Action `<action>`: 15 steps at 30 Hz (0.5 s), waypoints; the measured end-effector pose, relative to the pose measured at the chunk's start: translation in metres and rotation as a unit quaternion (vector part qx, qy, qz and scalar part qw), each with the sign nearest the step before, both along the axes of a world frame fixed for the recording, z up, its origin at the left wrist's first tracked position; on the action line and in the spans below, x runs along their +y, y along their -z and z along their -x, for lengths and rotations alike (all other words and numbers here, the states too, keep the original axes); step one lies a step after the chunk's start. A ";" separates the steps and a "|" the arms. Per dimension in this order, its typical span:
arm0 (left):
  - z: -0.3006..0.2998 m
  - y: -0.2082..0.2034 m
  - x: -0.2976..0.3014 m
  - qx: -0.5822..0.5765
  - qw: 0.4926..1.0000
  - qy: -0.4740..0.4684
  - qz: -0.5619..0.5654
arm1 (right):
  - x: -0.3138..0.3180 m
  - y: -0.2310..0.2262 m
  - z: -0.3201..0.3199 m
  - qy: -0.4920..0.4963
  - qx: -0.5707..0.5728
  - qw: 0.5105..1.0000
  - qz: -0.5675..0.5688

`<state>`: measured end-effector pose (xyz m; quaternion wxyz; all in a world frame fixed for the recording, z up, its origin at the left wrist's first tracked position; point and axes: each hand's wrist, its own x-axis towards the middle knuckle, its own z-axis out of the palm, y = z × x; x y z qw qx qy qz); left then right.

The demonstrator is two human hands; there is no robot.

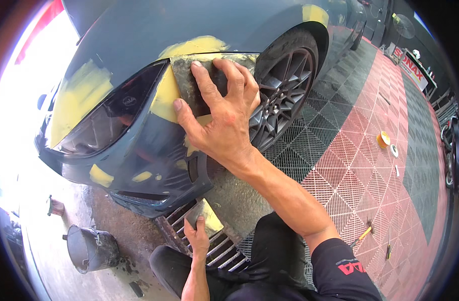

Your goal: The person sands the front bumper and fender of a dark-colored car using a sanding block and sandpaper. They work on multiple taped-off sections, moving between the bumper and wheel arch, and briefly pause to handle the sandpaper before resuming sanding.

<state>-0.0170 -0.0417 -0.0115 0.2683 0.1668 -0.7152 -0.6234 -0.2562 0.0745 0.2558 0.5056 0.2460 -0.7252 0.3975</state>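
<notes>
In front of me is the front corner of a dark blue-grey car with patches of yellow filler around its headlight. My right hand reaches up to the fender beside the wheel arch. Its fingers press a dark, stained flat filler spreader against the bodywork, and the palm side is hidden. Low down, my left hand grips a flat filler board with yellow filler along its right part. The thumb lies on top of this board.
Right of my hands stands the front wheel. A black bucket sits at lower left by a floor grate. On the red-and-grey floor tiles lie a tape roll, a hammer and a screwdriver.
</notes>
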 end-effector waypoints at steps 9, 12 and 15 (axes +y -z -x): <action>0.004 -0.004 0.004 -0.004 0.999 0.016 -0.030 | -0.002 0.003 0.005 -0.006 0.020 1.000 0.001; 0.009 -0.004 0.005 -0.002 1.000 0.015 -0.017 | -0.001 0.005 0.004 -0.012 0.020 1.000 -0.004; 0.008 -0.006 0.007 -0.002 1.000 0.019 -0.021 | 0.002 0.008 -0.001 -0.014 0.009 1.000 -0.009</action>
